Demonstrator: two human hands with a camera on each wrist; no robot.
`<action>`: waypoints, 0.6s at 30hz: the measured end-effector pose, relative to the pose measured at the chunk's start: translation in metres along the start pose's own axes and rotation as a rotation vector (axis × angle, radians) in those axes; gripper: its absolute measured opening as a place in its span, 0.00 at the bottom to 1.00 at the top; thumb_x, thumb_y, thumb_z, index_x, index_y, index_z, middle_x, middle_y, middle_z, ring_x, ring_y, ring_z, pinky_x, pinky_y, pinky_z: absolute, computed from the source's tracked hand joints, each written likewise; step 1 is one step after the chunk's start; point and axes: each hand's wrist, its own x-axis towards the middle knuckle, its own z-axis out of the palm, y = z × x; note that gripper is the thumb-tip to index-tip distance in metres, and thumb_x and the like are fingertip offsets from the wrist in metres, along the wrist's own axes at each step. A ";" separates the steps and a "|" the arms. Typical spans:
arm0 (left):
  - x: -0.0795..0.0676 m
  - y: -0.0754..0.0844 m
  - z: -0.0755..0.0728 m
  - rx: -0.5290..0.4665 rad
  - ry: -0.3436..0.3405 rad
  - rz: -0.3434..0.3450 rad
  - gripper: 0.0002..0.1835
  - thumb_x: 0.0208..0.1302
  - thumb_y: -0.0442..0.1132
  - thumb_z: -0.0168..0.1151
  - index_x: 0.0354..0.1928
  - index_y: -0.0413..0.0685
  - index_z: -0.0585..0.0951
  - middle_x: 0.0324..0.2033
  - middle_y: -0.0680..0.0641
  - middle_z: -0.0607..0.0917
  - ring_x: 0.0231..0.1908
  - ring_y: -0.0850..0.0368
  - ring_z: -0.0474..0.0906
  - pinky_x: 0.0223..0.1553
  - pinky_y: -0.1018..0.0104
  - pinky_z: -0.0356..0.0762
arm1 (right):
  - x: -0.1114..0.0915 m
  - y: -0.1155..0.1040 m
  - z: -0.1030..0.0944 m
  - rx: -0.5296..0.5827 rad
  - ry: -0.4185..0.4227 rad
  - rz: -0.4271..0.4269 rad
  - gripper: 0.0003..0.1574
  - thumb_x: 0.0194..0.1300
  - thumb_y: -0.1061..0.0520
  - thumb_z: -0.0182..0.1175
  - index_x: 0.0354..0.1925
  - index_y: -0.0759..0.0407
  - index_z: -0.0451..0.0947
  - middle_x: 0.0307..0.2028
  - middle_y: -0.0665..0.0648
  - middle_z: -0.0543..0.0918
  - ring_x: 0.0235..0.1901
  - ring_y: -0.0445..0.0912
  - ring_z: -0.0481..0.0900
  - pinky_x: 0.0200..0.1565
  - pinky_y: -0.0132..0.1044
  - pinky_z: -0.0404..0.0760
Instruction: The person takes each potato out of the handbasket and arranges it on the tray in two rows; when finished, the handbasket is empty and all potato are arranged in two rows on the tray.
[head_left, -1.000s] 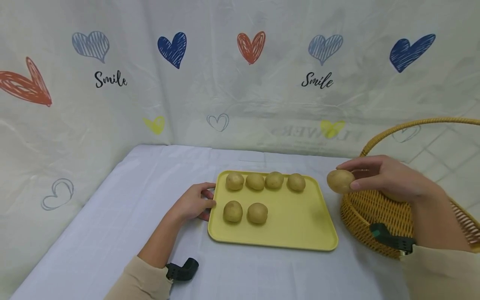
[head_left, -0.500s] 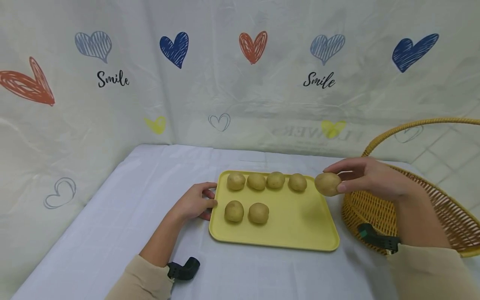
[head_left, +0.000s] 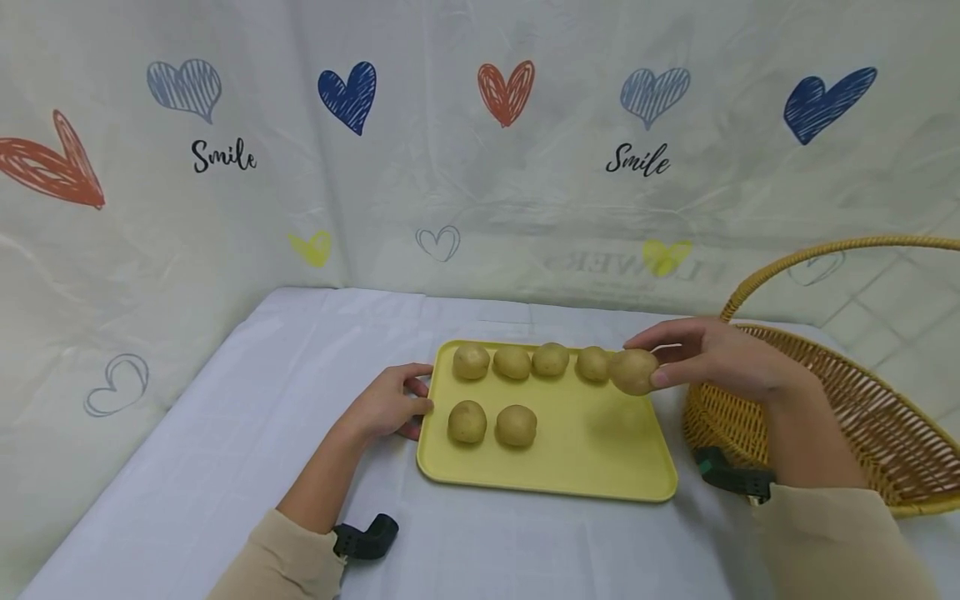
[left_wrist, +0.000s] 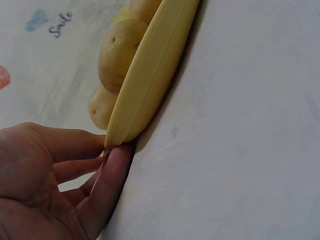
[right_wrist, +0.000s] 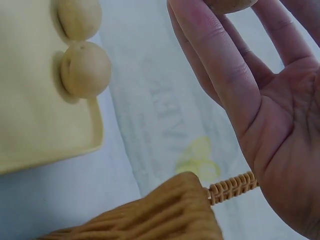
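My right hand [head_left: 712,360] pinches a potato [head_left: 632,372] between thumb and fingers, above the right part of a yellow tray [head_left: 585,458]. Only the lower edge of this potato [right_wrist: 230,4] shows in the right wrist view. On the tray, several potatoes [head_left: 551,359] line the back edge, and two more [head_left: 516,426] sit in front of them on the left. The held potato overlaps the rightmost back one in the head view. At the tray's left edge my left hand [head_left: 386,404] grips the rim, fingertips [left_wrist: 120,157] right at its underside in the left wrist view.
A wicker basket [head_left: 720,425] with a tall arched handle [head_left: 825,247] stands right of the tray, partly behind my right forearm. White cloth [head_left: 487,542] covers the table. Behind it hangs a pale curtain [head_left: 420,183] printed with hearts.
My right hand has carried the potato leftward from over the basket's near side to above the tray's right part. The left hand and the potatoes on the tray have stayed in place.
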 end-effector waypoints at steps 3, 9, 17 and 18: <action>0.000 0.000 0.000 -0.001 0.000 -0.003 0.34 0.67 0.27 0.60 0.75 0.44 0.69 0.48 0.42 0.75 0.27 0.54 0.81 0.28 0.60 0.88 | 0.003 0.000 0.002 0.007 -0.020 -0.017 0.25 0.66 0.61 0.69 0.61 0.57 0.82 0.54 0.47 0.87 0.52 0.41 0.84 0.52 0.32 0.83; 0.001 -0.001 0.001 -0.005 -0.005 0.001 0.34 0.67 0.27 0.61 0.75 0.44 0.69 0.48 0.42 0.75 0.28 0.54 0.81 0.29 0.61 0.88 | 0.010 0.000 0.010 0.073 -0.090 -0.031 0.25 0.67 0.63 0.68 0.61 0.59 0.81 0.55 0.48 0.86 0.54 0.42 0.84 0.54 0.33 0.83; 0.001 -0.001 0.000 0.000 -0.003 0.006 0.34 0.67 0.26 0.61 0.75 0.44 0.69 0.48 0.41 0.75 0.28 0.54 0.81 0.29 0.60 0.89 | 0.027 0.006 0.028 0.089 -0.200 -0.053 0.26 0.66 0.62 0.69 0.62 0.61 0.80 0.56 0.49 0.85 0.55 0.47 0.86 0.54 0.39 0.86; 0.001 -0.001 0.000 0.001 -0.004 0.006 0.34 0.67 0.26 0.61 0.75 0.44 0.69 0.48 0.41 0.75 0.28 0.54 0.81 0.29 0.60 0.89 | 0.029 0.007 0.031 0.085 -0.203 -0.047 0.27 0.65 0.62 0.70 0.62 0.61 0.80 0.55 0.49 0.85 0.55 0.47 0.86 0.55 0.38 0.85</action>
